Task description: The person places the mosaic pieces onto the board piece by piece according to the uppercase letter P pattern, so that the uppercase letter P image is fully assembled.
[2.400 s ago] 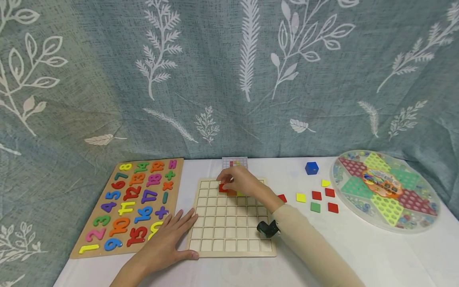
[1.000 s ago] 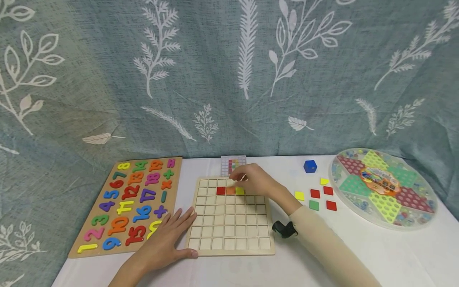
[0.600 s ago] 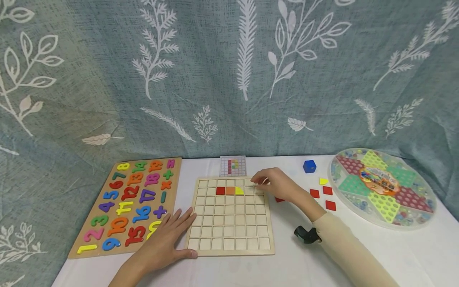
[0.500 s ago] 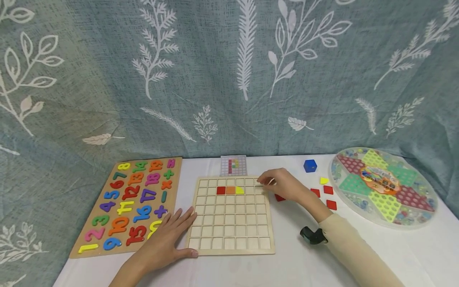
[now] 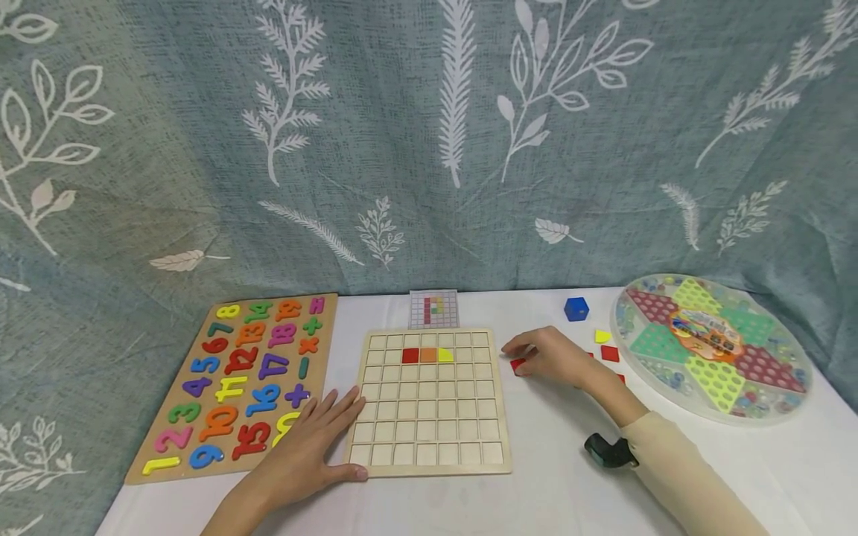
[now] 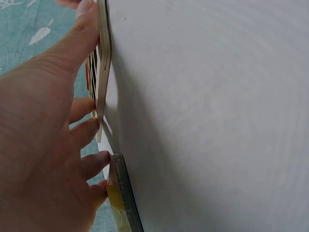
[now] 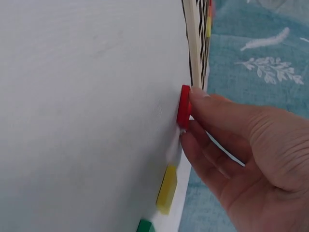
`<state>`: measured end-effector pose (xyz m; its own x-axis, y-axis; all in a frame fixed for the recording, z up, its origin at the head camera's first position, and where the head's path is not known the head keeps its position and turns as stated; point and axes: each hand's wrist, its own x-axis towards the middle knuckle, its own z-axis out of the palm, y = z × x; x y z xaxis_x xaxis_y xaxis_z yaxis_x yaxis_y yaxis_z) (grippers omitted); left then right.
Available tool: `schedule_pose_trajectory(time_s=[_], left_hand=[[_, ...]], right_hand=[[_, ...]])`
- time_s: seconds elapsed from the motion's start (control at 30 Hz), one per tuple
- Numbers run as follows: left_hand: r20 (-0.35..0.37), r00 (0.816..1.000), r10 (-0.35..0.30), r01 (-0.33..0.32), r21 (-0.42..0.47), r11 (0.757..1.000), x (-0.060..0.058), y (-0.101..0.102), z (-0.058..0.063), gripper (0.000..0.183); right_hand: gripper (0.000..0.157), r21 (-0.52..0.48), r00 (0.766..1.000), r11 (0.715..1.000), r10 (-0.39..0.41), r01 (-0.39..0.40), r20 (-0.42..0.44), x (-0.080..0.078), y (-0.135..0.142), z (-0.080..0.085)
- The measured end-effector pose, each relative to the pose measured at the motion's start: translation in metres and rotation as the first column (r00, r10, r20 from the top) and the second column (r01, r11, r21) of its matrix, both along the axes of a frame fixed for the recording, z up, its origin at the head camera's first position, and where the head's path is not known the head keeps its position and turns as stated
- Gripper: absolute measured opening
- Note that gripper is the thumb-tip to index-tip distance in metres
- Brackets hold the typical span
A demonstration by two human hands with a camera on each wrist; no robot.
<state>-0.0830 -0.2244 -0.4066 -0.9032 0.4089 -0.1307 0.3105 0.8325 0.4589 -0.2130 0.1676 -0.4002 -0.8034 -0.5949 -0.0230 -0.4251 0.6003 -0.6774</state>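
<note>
A wooden grid board (image 5: 429, 470) lies in the middle of the white table. One row of it holds a red tile (image 5: 410, 356), an orange tile (image 5: 428, 356) and a yellow quarter-round tile (image 5: 445, 356). My left hand (image 5: 304, 454) rests spread at the board's left edge, thumb at the near corner. Just right of the board, my right hand (image 5: 553, 357) has its thumb and fingertips at a loose red square tile (image 7: 183, 107), which looks pinched by its edges on the table. A yellow tile (image 7: 167, 189) and a green tile (image 7: 145, 225) lie near that hand, hidden from the head view.
A number board (image 5: 231, 387) sits at the left. Behind the grid stands a small pattern card (image 5: 433, 309). A blue cube (image 5: 576, 309), a yellow quarter-round piece (image 5: 602, 336), more red tiles (image 5: 610, 353) and a round marble game board (image 5: 713, 350) are on the right.
My right hand has left the grid and moved right and down to the loose red tile. The yellow quarter-round tile on the board is now uncovered. My left hand has stayed put.
</note>
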Motion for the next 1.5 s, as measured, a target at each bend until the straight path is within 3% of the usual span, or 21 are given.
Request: schedule_pose_trajectory(time_s=[0.17,0.43,0.8,0.97,1.17,1.5], left_hand=[[-0.007,1.000,0.004,-0.004,0.004,1.000,0.001,0.000,-0.001,0.101],[-0.009,1.000,0.003,-0.003,0.006,1.000,0.000,0.000,-0.004,0.101],[0.002,1.000,0.015,-0.015,0.002,1.000,-0.001,0.001,-0.005,0.101],[0.002,1.000,0.011,-0.011,0.002,1.000,-0.001,0.000,-0.006,0.102],[0.000,1.000,0.011,-0.011,-0.002,1.000,-0.002,0.001,-0.006,0.101],[0.011,1.000,0.022,-0.022,-0.006,1.000,0.000,0.000,-0.005,0.101]], right_hand=[[0.034,-0.004,1.000,1.000,0.010,-0.010,0.020,0.002,0.004,-0.001],[0.031,0.010,0.999,1.000,0.020,-0.019,-0.034,0.000,0.006,-0.005],[0.030,-0.001,1.000,1.000,0.018,-0.018,-0.019,0.002,0.004,0.005],[0.029,-0.002,0.998,1.000,0.026,-0.026,-0.062,0.000,0.000,0.010],[0.029,-0.026,0.993,0.998,0.049,-0.052,-0.107,-0.003,-0.013,0.015],[0.028,-0.040,0.990,0.993,0.106,-0.110,-0.089,-0.007,-0.057,0.016]])
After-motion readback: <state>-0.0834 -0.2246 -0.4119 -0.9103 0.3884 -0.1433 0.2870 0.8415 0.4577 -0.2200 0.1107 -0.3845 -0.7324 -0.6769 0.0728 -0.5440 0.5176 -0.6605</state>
